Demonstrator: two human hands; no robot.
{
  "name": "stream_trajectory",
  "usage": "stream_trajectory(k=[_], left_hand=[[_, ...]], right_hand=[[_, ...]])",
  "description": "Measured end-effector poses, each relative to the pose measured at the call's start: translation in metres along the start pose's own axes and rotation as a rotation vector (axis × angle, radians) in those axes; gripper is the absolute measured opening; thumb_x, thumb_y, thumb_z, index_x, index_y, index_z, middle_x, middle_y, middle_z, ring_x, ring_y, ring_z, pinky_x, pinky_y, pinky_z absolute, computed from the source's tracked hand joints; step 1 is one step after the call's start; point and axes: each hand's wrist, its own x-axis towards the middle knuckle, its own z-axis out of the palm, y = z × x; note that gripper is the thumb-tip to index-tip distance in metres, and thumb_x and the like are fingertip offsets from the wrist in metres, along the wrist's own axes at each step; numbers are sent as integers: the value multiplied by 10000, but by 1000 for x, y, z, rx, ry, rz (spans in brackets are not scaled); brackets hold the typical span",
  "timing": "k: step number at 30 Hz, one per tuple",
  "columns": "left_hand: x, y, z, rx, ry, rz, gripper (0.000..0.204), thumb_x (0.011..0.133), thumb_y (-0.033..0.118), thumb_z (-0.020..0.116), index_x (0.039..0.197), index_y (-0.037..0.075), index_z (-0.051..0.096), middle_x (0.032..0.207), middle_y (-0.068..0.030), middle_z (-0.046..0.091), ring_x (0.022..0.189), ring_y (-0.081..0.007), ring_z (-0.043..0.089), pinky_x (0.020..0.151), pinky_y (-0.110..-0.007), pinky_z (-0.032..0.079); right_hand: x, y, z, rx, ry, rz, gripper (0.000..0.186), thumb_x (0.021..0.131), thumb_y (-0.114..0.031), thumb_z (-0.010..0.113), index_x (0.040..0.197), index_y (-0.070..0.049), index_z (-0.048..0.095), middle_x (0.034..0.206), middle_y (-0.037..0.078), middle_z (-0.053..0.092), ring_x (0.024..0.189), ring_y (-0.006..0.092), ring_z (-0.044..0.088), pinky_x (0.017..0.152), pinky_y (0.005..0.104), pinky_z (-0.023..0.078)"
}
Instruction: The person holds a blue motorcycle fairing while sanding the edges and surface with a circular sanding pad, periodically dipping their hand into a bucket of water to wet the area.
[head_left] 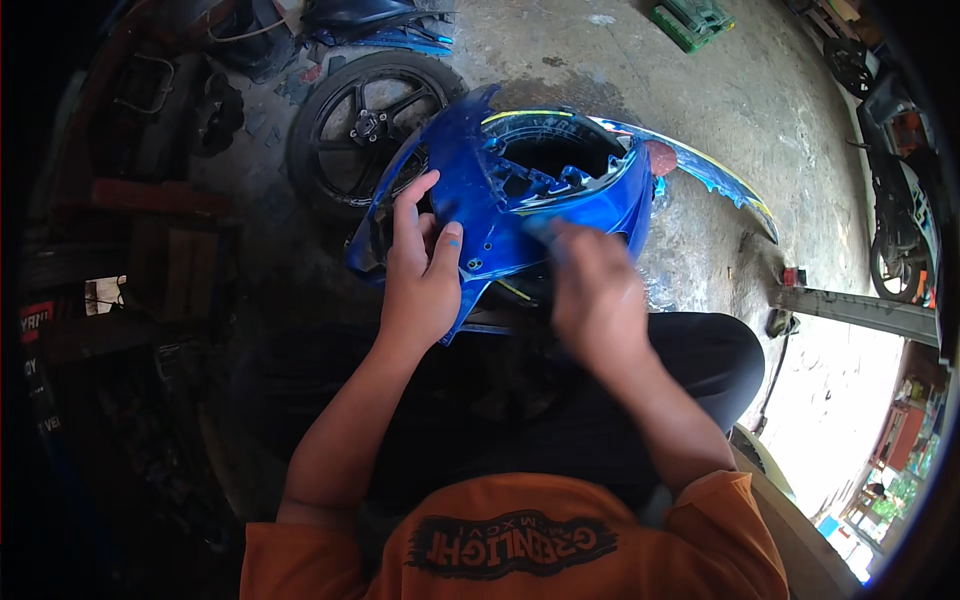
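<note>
Motorcycle fairing [463, 180] clasped along its left side by the left hand's [422, 280] fingers, apparently bracing it for the right hand [602, 290], whose blurred grip I cannot tell.

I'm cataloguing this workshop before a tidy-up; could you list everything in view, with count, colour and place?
motorcycle fairing: one, blue, centre, above the lap
curved panel: one, blue with yellow trim, right of the fairing; whether separate is unclear
spoked wheel: one, black, behind the fairing's left
body panels: count unclear, black and blue, top left
crate: one, green, top right
motorcycle: one, partly visible, dark, right edge
beam: one, grey, right
concrete floor: one, grey, beneath
left-side clutter: too dark to count
trousers: one pair, black, below fairing
T-shirt: one, orange, bottom
left hand: one, blue-smudged thumb, gripping fairing
right hand: one, blurred, at fairing's lower right
</note>
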Motion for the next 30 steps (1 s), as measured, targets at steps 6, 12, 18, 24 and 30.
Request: stream_trajectory(k=[6,12,18,24,30], left_hand=[[-2,-2,-2,-152,-6,-7,551,1093,39,498,1612,137,342,1150,-147,682,995,-143,619,964,-320,500],[3,-5,0,-102,-46,4,552,1101,31,483,1618,140,327,1223,-181,681,1087,-164,635,1012,-341,495],[-1,1,1,-156,-26,-23,550,1100,22,484,1616,136,332,1242,-182,676,1105,-165,632,1028,-342,488],[0,-3,0,-117,-33,-1,548,1099,33,498,1612,133,333,1203,-164,680,1074,-161,626,1016,-333,487],[-2,-2,-1,-126,-30,0,543,1095,29,499,1605,132,343,1166,-147,680,1024,-142,609,986,-315,486]], right_hand=[[6,34,5,-79,-69,455,177,1005,-23,626,1166,-18,700,968,259,695,928,414,706,733,523,545],[-12,-9,16,93,-23,-145,496,766,122,660,1251,20,687,1149,201,730,1034,418,705,913,477,593],[7,53,7,-85,-91,363,317,894,74,659,1201,2,694,1014,212,696,972,412,692,810,520,550],[-4,6,16,108,18,-138,376,801,18,681,1176,8,691,1034,184,710,939,382,695,865,473,588],[2,18,4,-15,3,37,285,888,50,716,1167,0,686,1048,224,725,963,438,697,808,516,572]])
